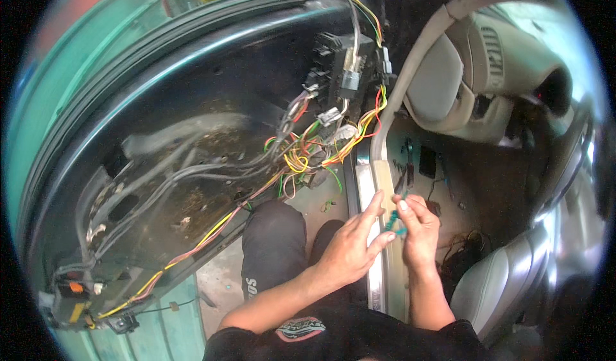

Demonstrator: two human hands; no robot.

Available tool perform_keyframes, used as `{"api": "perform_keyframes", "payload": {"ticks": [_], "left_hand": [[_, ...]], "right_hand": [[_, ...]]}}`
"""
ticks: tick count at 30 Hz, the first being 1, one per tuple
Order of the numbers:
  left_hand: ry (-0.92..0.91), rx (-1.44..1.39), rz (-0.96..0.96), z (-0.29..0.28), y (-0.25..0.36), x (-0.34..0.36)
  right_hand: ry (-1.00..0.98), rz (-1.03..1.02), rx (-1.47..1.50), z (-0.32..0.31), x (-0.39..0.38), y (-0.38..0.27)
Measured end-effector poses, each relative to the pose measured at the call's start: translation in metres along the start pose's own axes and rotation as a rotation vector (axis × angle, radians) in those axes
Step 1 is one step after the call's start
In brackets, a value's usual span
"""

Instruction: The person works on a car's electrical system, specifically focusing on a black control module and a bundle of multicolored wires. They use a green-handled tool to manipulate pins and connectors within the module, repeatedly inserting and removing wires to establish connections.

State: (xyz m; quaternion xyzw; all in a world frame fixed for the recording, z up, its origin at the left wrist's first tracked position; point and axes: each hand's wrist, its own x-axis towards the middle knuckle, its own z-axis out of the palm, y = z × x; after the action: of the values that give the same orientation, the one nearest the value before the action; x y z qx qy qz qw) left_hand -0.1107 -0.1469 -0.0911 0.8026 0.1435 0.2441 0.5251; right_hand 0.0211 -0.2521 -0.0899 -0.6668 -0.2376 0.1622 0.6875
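Observation:
Above the pale door sill, my right hand [420, 229] pinches a short twisted green strand [392, 220] between thumb and fingers. It looks like coiled wire or tape; which one I cannot tell. Close by on the left is my left hand [346, 251], its fingers stretched out and its thumb apart, the thumb tip at the lower end of the strand. Left of both hands, a tangled bundle of coloured wires [298, 162] hangs between the open car door [212, 66] and the body. Bare wire ends and connectors stick out of it.
A black connector block [330, 56] sits above the wire tangle. The sill trim [384, 181] runs beneath my hands. To the right are a grey dashboard [436, 79], a seat [500, 277], and tools [409, 159] with a dark flat object [427, 161] on the car floor.

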Motion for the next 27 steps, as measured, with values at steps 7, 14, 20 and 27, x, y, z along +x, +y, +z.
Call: {"api": "perform_keyframes", "payload": {"ticks": [7,14,20,27], "left_hand": [[0.664,0.371,0.449,-0.082,0.053,0.029],[0.595,0.801,0.072,-0.154,0.085,0.064],[0.546,0.957,0.092,-0.166,0.086,0.087],[0.548,0.986,0.135,-0.166,0.081,0.092]], "right_hand": [[-0.154,-0.552,-0.092,0.087,0.062,-0.106],[0.082,-0.72,-0.518,0.152,0.14,-0.129],[0.064,-0.666,-0.29,0.165,0.159,-0.12],[0.009,-0.781,-0.139,0.164,0.167,-0.111]]}}
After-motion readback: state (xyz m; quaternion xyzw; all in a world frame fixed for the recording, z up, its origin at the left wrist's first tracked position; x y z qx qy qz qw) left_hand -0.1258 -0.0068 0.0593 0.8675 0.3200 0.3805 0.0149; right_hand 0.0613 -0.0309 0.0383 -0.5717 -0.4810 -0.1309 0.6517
